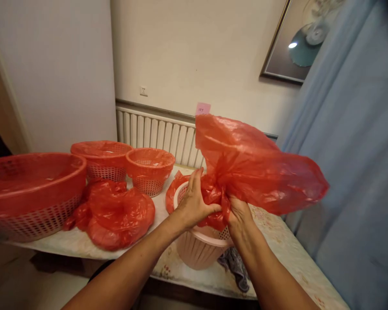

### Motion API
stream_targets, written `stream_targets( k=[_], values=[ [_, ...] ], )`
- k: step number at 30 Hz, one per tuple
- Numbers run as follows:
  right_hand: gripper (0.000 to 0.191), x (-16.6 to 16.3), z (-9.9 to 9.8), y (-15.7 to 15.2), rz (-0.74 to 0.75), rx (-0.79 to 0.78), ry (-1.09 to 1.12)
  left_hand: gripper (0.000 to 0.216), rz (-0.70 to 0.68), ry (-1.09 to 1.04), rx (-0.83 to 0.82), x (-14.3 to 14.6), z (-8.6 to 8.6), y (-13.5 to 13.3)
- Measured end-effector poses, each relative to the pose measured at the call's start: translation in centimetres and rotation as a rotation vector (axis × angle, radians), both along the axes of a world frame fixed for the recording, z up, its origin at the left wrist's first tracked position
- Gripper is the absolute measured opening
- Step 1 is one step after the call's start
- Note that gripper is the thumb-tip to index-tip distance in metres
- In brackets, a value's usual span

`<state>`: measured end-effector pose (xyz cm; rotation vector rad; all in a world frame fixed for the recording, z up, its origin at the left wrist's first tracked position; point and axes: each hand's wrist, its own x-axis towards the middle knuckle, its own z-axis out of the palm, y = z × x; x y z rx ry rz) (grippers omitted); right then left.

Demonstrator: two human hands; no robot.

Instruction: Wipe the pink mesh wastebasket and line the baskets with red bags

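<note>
A large red plastic bag [255, 168] is gathered at its middle, its loose part puffed out up and to the right. My right hand [241, 215] grips the gathered neck from the right, some of its fingers hidden behind the plastic. On the other side, my left hand [194, 201] is open, fingers stretched upward and thumb apart, touching or close to the bag's bunched part. Beneath both hands stands a pale pink slatted basket [198, 249] with a white rim. Red plastic also shows behind its left side.
Red-covered baskets stand on the left: a large one [32, 206] in front, two smaller ones [105, 161] [150, 172] behind. A filled red bag [116, 215] lies among them. A grey cloth [236, 267] hangs over the table edge. A blue curtain [349, 150] borders the right.
</note>
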<state>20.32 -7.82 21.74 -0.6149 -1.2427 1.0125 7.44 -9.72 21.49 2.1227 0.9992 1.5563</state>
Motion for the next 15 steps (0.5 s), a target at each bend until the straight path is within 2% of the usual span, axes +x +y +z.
stream_targets(
  k=[2, 3, 5, 8, 11, 13, 15],
  values=[
    [0.037, -0.7, 0.0, -0.3, -0.036, -0.040, 0.028, 0.070, -0.185, -0.018, -0.081, 0.0, 0.1, 0.2],
    [0.035, -0.9, -0.1, -0.5, -0.071, -0.047, 0.041, 0.054, -0.233, -0.020, -0.096, -0.1, 0.1, 0.3],
    [0.034, -0.7, -0.3, -0.7, -0.169, -0.018, 0.053, 0.034, -0.211, -0.027, -0.110, -0.4, -0.1, 0.8],
    [0.036, 0.9, -0.2, -1.0, -0.402, 0.083, -0.026, 0.027, -0.093, -0.021, -0.156, -1.6, -0.4, 1.6],
    [0.048, 2.9, 0.5, -1.4, -0.635, 0.237, -0.141, 0.023, -0.118, 0.020, -0.153, -2.6, -0.6, 1.9],
    [0.060, 3.5, 0.9, -1.7, -0.658, 0.300, -0.183, 0.023, -0.160, 0.071, -0.090, -2.8, -0.7, 1.6],
    [0.057, 3.2, 0.9, -2.0, -0.529, 0.266, -0.279, 0.023, -0.179, 0.134, -0.002, -2.6, -0.7, 1.0]
  ],
)
